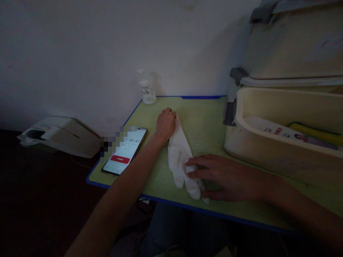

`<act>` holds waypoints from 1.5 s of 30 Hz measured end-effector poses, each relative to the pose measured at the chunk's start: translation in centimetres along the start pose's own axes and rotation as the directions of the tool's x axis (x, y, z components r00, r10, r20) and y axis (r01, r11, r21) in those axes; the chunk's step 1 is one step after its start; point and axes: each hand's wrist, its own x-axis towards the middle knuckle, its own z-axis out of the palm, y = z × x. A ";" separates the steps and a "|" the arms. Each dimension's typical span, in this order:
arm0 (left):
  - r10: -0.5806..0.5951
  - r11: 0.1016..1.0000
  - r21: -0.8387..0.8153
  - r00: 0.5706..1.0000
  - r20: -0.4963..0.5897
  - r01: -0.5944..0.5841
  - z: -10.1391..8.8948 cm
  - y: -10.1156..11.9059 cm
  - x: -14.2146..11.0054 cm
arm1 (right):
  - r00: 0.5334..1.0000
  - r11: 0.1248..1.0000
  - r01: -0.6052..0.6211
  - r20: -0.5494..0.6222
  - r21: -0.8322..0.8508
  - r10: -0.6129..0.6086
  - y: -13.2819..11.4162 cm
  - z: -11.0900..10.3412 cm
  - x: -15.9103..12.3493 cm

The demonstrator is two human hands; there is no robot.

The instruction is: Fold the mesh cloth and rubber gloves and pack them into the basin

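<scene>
A white glove [178, 155] lies flat on the pale green table [206, 117], its fingers pointing toward the table's near edge. At the cuff end, my left hand [165, 125] is closed with curled fingers, pinching the glove's far corner. My right hand [222, 175] has its fingers spread, and the fingertips rest on the right side of the glove near its finger part. Left of my left forearm lies a phone [125, 151] with a lit screen showing a timer and a red button.
A clear pump bottle [148, 93] stands at the back left corner by the wall. On the right is an open cream storage box [273, 160] holding a printed packet [278, 130] and something yellow. Below, to the left, a white bin [72, 135] lies near the wall.
</scene>
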 end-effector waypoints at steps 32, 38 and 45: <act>0.128 0.991 -0.002 0.957 0.261 -0.132 0.3 2.9 -1.9 | 1.000 1.000 -0.005 0.012 -0.021 0.005 0.3 0.4 -0.1; 0.104 0.993 0.029 0.946 0.308 -0.119 0.3 3.1 -2.1 | 0.999 0.999 0.017 0.035 -0.032 -0.016 0.2 0.3 -0.1; 0.094 0.992 0.049 0.935 0.343 -0.117 0.1 3.2 -2.0 | 0.998 0.997 0.058 -0.012 -0.055 -0.059 0.4 0.2 0.2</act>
